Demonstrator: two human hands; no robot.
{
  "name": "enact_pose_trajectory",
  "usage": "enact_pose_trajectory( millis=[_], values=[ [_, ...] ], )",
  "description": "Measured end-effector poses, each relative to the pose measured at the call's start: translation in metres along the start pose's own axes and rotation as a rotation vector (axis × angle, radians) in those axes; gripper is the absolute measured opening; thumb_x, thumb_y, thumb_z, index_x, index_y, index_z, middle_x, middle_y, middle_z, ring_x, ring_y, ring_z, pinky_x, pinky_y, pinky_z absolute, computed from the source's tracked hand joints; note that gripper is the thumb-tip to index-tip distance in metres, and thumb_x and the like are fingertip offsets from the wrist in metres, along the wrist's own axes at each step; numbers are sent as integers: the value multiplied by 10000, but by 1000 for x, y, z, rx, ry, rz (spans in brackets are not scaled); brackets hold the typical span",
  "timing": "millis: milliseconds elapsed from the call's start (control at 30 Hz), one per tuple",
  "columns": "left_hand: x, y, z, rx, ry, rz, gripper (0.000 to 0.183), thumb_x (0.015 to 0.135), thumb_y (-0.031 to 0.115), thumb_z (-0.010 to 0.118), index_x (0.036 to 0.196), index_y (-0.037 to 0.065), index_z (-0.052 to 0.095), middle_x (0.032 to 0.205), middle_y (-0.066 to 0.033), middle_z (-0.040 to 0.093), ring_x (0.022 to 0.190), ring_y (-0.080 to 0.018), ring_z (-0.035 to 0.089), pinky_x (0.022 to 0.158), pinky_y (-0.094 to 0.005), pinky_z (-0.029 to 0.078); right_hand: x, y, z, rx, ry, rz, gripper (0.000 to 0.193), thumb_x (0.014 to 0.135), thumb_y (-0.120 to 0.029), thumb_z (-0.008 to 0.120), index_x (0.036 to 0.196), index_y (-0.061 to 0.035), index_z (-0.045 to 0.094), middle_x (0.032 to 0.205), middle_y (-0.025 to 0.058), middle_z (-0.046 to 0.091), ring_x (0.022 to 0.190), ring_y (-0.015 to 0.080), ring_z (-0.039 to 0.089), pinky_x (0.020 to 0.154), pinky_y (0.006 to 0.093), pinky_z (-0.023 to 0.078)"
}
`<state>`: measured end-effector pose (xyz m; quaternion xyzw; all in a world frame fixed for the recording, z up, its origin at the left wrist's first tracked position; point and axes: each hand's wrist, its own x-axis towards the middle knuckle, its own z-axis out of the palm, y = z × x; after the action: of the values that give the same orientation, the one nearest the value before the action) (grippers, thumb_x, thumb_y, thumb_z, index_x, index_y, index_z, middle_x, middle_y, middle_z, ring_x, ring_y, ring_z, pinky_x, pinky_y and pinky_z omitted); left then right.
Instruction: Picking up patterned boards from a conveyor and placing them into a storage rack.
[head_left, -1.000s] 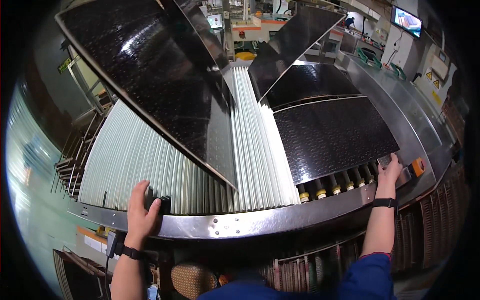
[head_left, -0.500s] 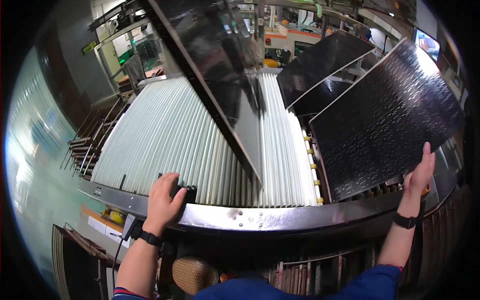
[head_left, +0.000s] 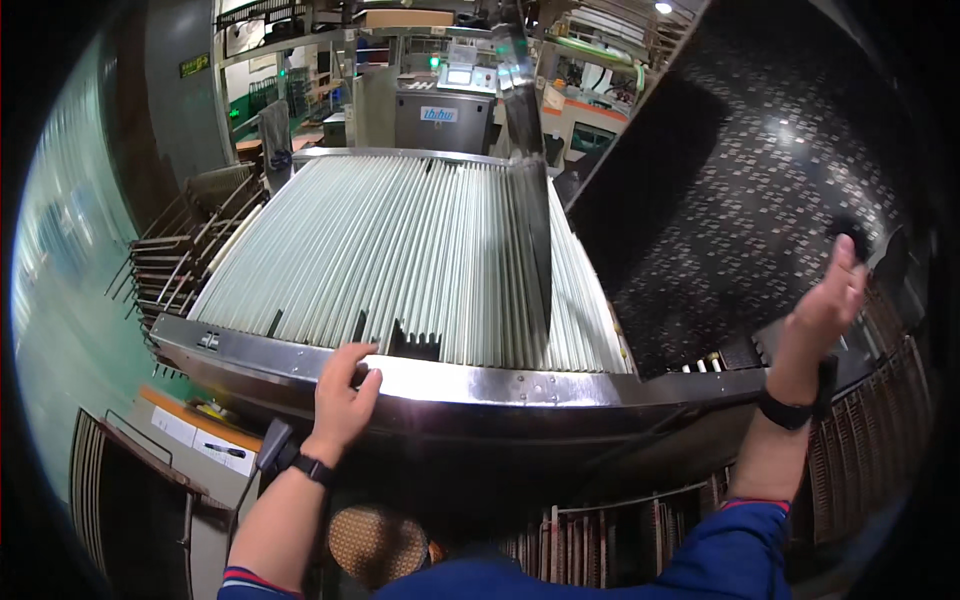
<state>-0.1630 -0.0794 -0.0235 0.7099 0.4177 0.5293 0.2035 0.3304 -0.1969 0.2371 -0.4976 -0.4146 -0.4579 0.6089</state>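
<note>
My left hand [head_left: 347, 397] is at the near metal rail [head_left: 480, 383], its thumb and fingers apart and nothing between them. Just beyond it, a black toothed block [head_left: 415, 343] sits among the long white parallel slats [head_left: 340, 250]. At the right, my right hand [head_left: 825, 305] has its fingers stretched out beside the lower right part of a large dark panel [head_left: 740, 190]. Small pale marks cover that tilted panel; whether my palm touches it I cannot tell. A second dark panel [head_left: 530, 210] stands nearly edge-on between the slats.
Metal racks [head_left: 180, 255] stand left of the slatted bed. Near my left forearm are a stand with papers [head_left: 215, 450] and a pen. A round patterned seat [head_left: 377, 545] and more racks [head_left: 600, 540] lie below the rail. A control cabinet [head_left: 440, 120] stands at the back.
My left hand has come off the black block toward the rail. The right-hand panel has shifted and stands higher, with my right hand raised alongside. The middle panel now appears more edge-on; the view has shifted.
</note>
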Motion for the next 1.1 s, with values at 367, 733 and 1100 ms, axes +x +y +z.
enact_pose_trajectory(
  millis=[367, 733, 1100],
  values=[
    [-42, 130, -2, -1065, -429, -343, 630, 1023, 280, 638, 1543, 45, 371, 1429, -143, 542, 1293, -235, 549, 1110, -366, 432, 68, -45, -190, 545, 80, 277, 925, 956, -678, 543, 1466, 88, 450, 1453, 274, 518, 1301, 393, 558, 1115, 501, 471],
    [-90, 103, -103, -1631, 260, -531, 608, 1031, 493, 541, 1497, 107, 480, 1458, -152, 570, 1313, -385, 544, 1132, -581, 406, -96, -210, -4, 1546, -657, 636, 543, 1092, -428, 482, 1484, -54, 464, 1394, 126, 594, 1247, 215, 593, 1071, 381, 486],
    [-171, 39, -196, -1095, 717, -425, 398, 1082, 232, 531, 1429, 40, 490, 1362, -129, 634, 1153, -295, 669, 1005, -461, 563, -233, -146, 172, 343, -624, 93, 744, 909, -265, 759, 1499, 21, 407, 1419, 258, 531, 1324, 411, 515, 1129, 463, 402]
  ],
)
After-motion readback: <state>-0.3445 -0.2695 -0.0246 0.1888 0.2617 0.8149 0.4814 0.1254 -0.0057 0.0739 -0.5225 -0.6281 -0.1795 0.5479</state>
